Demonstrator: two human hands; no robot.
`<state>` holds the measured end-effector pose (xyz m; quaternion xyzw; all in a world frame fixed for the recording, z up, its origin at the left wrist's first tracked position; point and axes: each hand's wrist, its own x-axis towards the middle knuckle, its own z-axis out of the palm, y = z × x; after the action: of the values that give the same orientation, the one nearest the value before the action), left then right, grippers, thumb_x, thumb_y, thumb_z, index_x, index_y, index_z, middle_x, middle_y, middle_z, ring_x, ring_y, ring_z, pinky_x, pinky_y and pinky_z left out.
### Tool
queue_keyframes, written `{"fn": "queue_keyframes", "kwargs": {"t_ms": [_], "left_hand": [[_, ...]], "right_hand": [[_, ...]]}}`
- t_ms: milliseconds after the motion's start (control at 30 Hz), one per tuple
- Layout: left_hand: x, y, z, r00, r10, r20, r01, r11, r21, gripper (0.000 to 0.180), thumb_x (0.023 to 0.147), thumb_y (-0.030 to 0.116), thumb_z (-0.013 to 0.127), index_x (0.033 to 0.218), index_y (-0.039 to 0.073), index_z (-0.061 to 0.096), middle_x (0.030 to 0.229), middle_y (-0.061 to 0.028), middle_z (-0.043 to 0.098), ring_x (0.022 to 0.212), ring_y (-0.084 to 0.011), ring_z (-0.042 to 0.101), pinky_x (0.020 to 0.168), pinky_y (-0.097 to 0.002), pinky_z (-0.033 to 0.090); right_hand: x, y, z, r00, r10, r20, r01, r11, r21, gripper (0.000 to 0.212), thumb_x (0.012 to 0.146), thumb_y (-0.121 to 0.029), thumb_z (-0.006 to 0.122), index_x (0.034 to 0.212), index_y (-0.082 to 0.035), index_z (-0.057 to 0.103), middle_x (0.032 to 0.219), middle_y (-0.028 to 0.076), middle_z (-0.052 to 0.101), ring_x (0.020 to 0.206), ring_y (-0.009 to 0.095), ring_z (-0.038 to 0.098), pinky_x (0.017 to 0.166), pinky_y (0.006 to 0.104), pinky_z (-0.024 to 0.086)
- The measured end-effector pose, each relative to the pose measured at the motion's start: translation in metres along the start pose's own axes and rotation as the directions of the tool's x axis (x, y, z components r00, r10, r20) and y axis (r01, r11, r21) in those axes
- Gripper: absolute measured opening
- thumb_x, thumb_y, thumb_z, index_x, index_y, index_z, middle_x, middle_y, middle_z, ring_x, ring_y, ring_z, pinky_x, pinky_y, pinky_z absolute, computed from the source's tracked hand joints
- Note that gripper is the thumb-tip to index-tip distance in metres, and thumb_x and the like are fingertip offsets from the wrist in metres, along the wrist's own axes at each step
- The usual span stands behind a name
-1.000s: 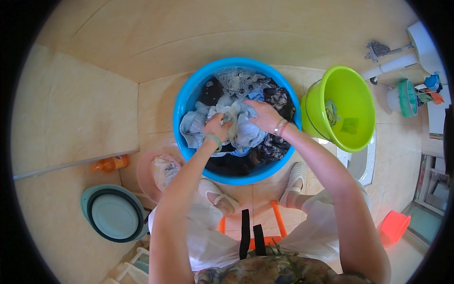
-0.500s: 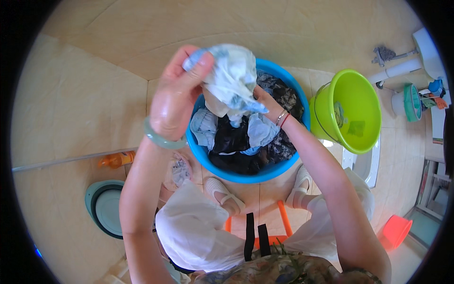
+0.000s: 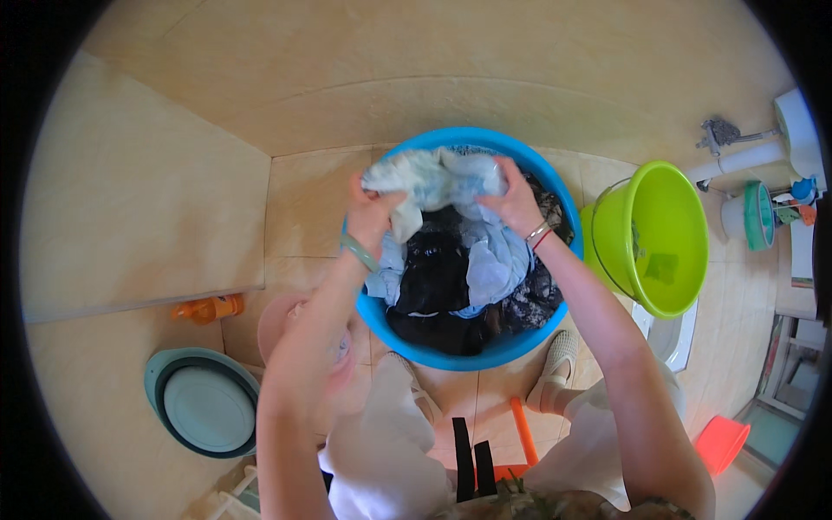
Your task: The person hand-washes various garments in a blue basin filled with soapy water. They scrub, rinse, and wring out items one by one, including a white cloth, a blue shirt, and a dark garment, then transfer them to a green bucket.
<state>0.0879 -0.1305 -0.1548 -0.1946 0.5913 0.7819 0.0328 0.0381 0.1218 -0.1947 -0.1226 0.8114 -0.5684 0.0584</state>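
A wet, pale garment (image 3: 433,178), white and light blue, stretches between my two hands over the far part of a round blue tub (image 3: 461,356). My left hand (image 3: 371,211), a jade-coloured bangle at its wrist, grips one end. At the other end my right hand (image 3: 513,201) is closed on the cloth, thumb on top. Below them in the tub lie soaked black clothes (image 3: 438,269), a light blue garment (image 3: 501,264) and dark patterned cloth (image 3: 529,290). Suds show at the far rim. The fingertips under the garment are hidden.
A lime green bucket (image 3: 602,234) stands right of the tub. To the left are a pink basin (image 3: 277,325), a grey-green basin (image 3: 160,390) and an orange bottle (image 3: 208,308). An orange stool (image 3: 523,431) sits between my legs; a red-orange tub (image 3: 721,444) is far right.
My left hand has come down toward the tub with the garment. My right hand has risen out of the clothes, and the cloth is now spread sideways between both hands.
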Motion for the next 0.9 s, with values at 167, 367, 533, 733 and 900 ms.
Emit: {"fn": "queue_keyframes", "kwargs": {"t_ms": [167, 367, 533, 733, 900], "left_hand": [[0.031, -0.122, -0.034, 0.939, 0.34, -0.055, -0.279, 0.845, 0.456, 0.095, 0.07, 0.013, 0.079, 0.144, 0.002, 0.02, 0.136, -0.0239, 0.042, 0.126, -0.0331, 0.045, 0.104, -0.042, 0.04], [0.03, -0.122, -0.004, 0.969, 0.156, 0.192, -0.24, 0.404, 0.883, 0.085, 0.075, 0.005, 0.067, 0.149, 0.015, 0.027, 0.141, -0.0285, 0.031, 0.122, -0.0466, 0.043, 0.102, -0.0453, 0.04], [0.066, -0.194, 0.019, 0.967, 0.114, 0.227, -0.253, 0.355, 0.9, 0.07, 0.072, -0.008, 0.056, 0.139, 0.009, 0.041, 0.131, -0.0249, 0.043, 0.108, -0.0422, 0.056, 0.089, -0.0463, 0.049], [0.081, -0.213, 0.001, 0.984, -0.06, 0.167, -0.125, 0.439, 0.89, 0.061, 0.079, 0.005, 0.061, 0.138, 0.004, 0.044, 0.142, -0.0231, 0.042, 0.124, -0.038, 0.048, 0.105, -0.0417, 0.038], [0.055, -0.174, 0.023, 0.985, -0.151, 0.077, 0.163, 0.97, -0.178, 0.069, 0.087, 0.019, 0.063, 0.148, 0.007, 0.033, 0.144, -0.0151, 0.044, 0.131, -0.029, 0.043, 0.11, -0.0397, 0.033]], "right_hand": [[-0.004, 0.029, 0.05, 0.997, -0.025, 0.078, 0.055, 0.911, -0.409, 0.086, 0.072, -0.021, 0.079, 0.145, -0.025, 0.035, 0.139, 0.016, 0.041, 0.121, 0.04, 0.044, 0.099, 0.046, 0.043], [-0.004, 0.058, 0.093, 0.936, 0.181, 0.303, 0.171, 0.518, -0.838, 0.059, 0.081, -0.026, 0.069, 0.135, -0.028, 0.046, 0.14, 0.009, 0.036, 0.123, 0.036, 0.04, 0.091, 0.0601, 0.044], [0.016, 0.17, 0.112, 0.963, 0.153, 0.221, 0.131, 0.448, -0.884, 0.036, 0.085, -0.023, 0.058, 0.117, -0.009, 0.059, 0.115, 0.018, 0.057, 0.111, 0.038, 0.052, 0.088, 0.0516, 0.047], [0.038, 0.131, 0.115, 0.833, 0.462, 0.305, -0.008, 0.561, -0.828, 0.027, 0.08, -0.017, 0.06, 0.103, -0.007, 0.069, 0.109, 0.019, 0.063, 0.108, 0.036, 0.057, 0.088, 0.0452, 0.048], [0.024, 0.099, 0.087, 0.985, -0.058, 0.16, 0.122, 0.897, -0.425, 0.032, 0.077, -0.014, 0.068, 0.108, -0.005, 0.066, 0.108, 0.02, 0.062, 0.104, 0.037, 0.058, 0.089, 0.0429, 0.047]]}}
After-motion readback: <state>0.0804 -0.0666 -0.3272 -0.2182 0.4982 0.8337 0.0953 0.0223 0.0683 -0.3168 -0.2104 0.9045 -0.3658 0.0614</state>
